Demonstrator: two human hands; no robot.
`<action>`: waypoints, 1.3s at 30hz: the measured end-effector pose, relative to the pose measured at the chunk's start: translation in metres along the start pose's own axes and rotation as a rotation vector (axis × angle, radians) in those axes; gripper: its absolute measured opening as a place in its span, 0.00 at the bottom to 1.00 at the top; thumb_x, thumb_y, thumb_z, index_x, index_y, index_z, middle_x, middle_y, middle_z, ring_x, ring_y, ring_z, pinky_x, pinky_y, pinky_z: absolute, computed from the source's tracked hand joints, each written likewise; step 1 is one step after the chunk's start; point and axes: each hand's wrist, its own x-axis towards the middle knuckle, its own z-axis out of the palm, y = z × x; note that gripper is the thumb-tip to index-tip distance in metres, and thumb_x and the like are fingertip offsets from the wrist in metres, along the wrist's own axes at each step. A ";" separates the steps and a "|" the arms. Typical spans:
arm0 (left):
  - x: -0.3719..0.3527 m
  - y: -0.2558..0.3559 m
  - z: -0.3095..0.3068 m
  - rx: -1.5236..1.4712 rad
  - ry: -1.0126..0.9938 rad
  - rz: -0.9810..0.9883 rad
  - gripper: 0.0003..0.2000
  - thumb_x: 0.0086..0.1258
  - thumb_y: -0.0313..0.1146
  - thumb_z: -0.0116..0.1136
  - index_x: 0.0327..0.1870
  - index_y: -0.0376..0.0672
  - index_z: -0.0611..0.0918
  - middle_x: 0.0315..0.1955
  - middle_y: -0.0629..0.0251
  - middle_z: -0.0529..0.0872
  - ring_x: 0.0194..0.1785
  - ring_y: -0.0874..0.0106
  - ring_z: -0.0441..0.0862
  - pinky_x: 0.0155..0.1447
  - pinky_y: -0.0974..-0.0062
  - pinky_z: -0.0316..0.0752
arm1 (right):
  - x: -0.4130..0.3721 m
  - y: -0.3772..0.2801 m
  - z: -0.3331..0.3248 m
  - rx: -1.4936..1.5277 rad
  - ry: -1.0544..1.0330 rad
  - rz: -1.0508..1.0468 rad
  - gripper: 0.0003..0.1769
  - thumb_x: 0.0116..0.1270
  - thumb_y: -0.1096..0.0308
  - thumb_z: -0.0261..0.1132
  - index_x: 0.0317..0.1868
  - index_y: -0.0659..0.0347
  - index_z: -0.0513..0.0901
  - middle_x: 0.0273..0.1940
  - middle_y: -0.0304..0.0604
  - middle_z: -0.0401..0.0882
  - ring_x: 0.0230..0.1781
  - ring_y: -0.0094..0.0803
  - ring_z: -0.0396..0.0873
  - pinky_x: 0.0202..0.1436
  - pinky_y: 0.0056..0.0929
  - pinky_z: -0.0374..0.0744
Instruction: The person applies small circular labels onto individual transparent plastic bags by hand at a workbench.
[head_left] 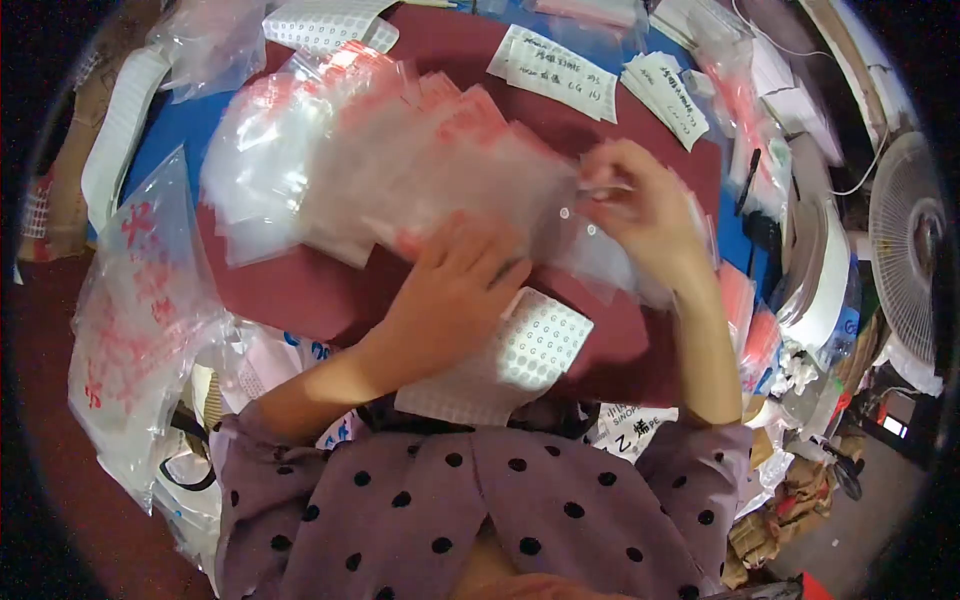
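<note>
Left hand (455,285) lay palm down on the near edge of the pile of small clear bags (380,150). Its fingers (480,250) were spread apart and flat, pressing on the plastic, with nothing clamped in them. Right hand (645,215) was held just right of the pile, fingers (605,180) bunched together and pinched on the top edge of a single bag (590,250). Motion blur hid exactly which fingertips met.

The single bag hung from that pinch. It was clear, with two small round holes showing in it, and its lower part overlapped the right end of the pile, between the two hands.

The pile sat in the middle of the bench (290,290), fanned out leftward on the dark red top. It was made of many overlapping bags, each clear with a red strip along one edge, and all of them were soft with blur.

A sheet of round white stickers (540,345) lay under the left wrist at the near side of the bench. Handwritten paper notes (555,70) lay at the far side, well apart from the hands. A big plastic bag with red print (140,300) slumped at the left of the bench. A white fan (905,250) stood off to the right. The person's purple dotted sleeves (440,500) filled the bottom of the view.
</note>
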 end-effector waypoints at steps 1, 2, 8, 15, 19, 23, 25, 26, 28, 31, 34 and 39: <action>0.001 -0.002 0.004 -0.006 -0.001 -0.003 0.14 0.57 0.33 0.55 0.44 0.40 0.79 0.47 0.60 0.77 0.57 0.63 0.69 0.62 0.64 0.63 | 0.008 0.010 0.008 -0.002 -0.003 0.005 0.11 0.51 0.81 0.62 0.37 0.64 0.74 0.35 0.39 0.73 0.40 0.28 0.74 0.43 0.27 0.77; 0.000 -0.003 0.008 -0.013 -0.062 0.020 0.16 0.57 0.34 0.54 0.47 0.42 0.78 0.51 0.61 0.75 0.59 0.63 0.68 0.64 0.63 0.61 | 0.013 0.019 0.018 -0.045 -0.035 -0.052 0.14 0.50 0.82 0.62 0.39 0.65 0.74 0.36 0.40 0.72 0.39 0.29 0.74 0.41 0.27 0.76; 0.000 -0.001 0.012 -0.156 -0.097 -0.048 0.17 0.59 0.35 0.54 0.50 0.44 0.77 0.56 0.63 0.74 0.62 0.64 0.67 0.64 0.61 0.61 | 0.028 -0.006 0.022 -0.746 -0.115 -0.015 0.29 0.43 0.84 0.61 0.52 0.64 0.71 0.44 0.53 0.70 0.40 0.50 0.74 0.44 0.38 0.75; 0.002 -0.004 0.014 -0.279 -0.056 -0.014 0.15 0.58 0.33 0.55 0.46 0.41 0.78 0.53 0.62 0.76 0.59 0.63 0.71 0.62 0.64 0.66 | 0.028 -0.006 0.033 -0.553 -0.098 -0.178 0.18 0.42 0.73 0.70 0.34 0.63 0.73 0.31 0.49 0.74 0.34 0.47 0.75 0.36 0.39 0.73; 0.001 -0.001 0.012 -0.306 -0.028 -0.087 0.14 0.57 0.32 0.55 0.44 0.41 0.78 0.52 0.62 0.77 0.59 0.64 0.71 0.62 0.65 0.66 | 0.022 -0.012 0.010 -0.924 -0.110 0.041 0.19 0.41 0.68 0.72 0.33 0.61 0.73 0.31 0.48 0.75 0.36 0.47 0.76 0.38 0.41 0.73; -0.001 -0.001 0.015 -0.201 -0.047 0.001 0.13 0.58 0.32 0.55 0.44 0.40 0.78 0.51 0.61 0.77 0.58 0.64 0.72 0.60 0.65 0.68 | 0.017 -0.004 0.010 -0.454 -0.189 0.073 0.20 0.40 0.65 0.74 0.31 0.59 0.73 0.27 0.46 0.75 0.34 0.47 0.76 0.35 0.41 0.72; -0.001 -0.001 0.015 -0.193 -0.054 0.028 0.13 0.58 0.33 0.55 0.44 0.40 0.78 0.51 0.61 0.77 0.57 0.64 0.72 0.59 0.65 0.68 | 0.015 0.001 0.020 -0.555 -0.184 0.063 0.20 0.39 0.66 0.74 0.29 0.59 0.72 0.28 0.43 0.75 0.34 0.43 0.76 0.34 0.38 0.72; -0.001 -0.001 0.014 -0.223 -0.050 0.024 0.14 0.58 0.33 0.55 0.44 0.39 0.78 0.51 0.61 0.77 0.57 0.64 0.72 0.58 0.65 0.68 | 0.016 0.003 0.023 -0.658 -0.176 0.045 0.20 0.39 0.68 0.75 0.28 0.59 0.72 0.28 0.40 0.76 0.34 0.39 0.77 0.33 0.35 0.71; -0.001 -0.001 0.011 -0.247 -0.043 0.017 0.14 0.58 0.33 0.56 0.44 0.39 0.78 0.51 0.60 0.77 0.57 0.65 0.72 0.58 0.65 0.68 | 0.015 -0.003 0.019 -0.858 -0.085 -0.005 0.20 0.38 0.65 0.74 0.30 0.57 0.73 0.28 0.40 0.77 0.35 0.40 0.76 0.37 0.37 0.70; -0.001 0.000 0.013 -0.264 0.001 -0.055 0.14 0.58 0.34 0.56 0.44 0.39 0.77 0.50 0.61 0.78 0.56 0.66 0.73 0.58 0.66 0.68 | 0.013 -0.008 0.008 -1.095 0.069 -0.061 0.19 0.38 0.61 0.74 0.30 0.53 0.76 0.29 0.38 0.78 0.39 0.39 0.74 0.43 0.39 0.67; -0.002 0.000 0.017 -0.206 -0.028 -0.004 0.14 0.59 0.35 0.56 0.45 0.41 0.78 0.50 0.62 0.78 0.56 0.66 0.73 0.57 0.66 0.68 | 0.012 -0.004 0.007 -0.954 -0.038 -0.125 0.17 0.38 0.60 0.73 0.28 0.54 0.77 0.30 0.39 0.78 0.41 0.38 0.74 0.43 0.39 0.68; 0.000 -0.002 0.008 -0.260 -0.048 0.032 0.14 0.59 0.35 0.57 0.46 0.45 0.79 0.48 0.63 0.80 0.54 0.66 0.75 0.54 0.66 0.70 | 0.015 0.009 0.017 -0.894 -0.043 -0.126 0.18 0.38 0.56 0.73 0.26 0.57 0.79 0.29 0.44 0.77 0.34 0.45 0.75 0.38 0.40 0.70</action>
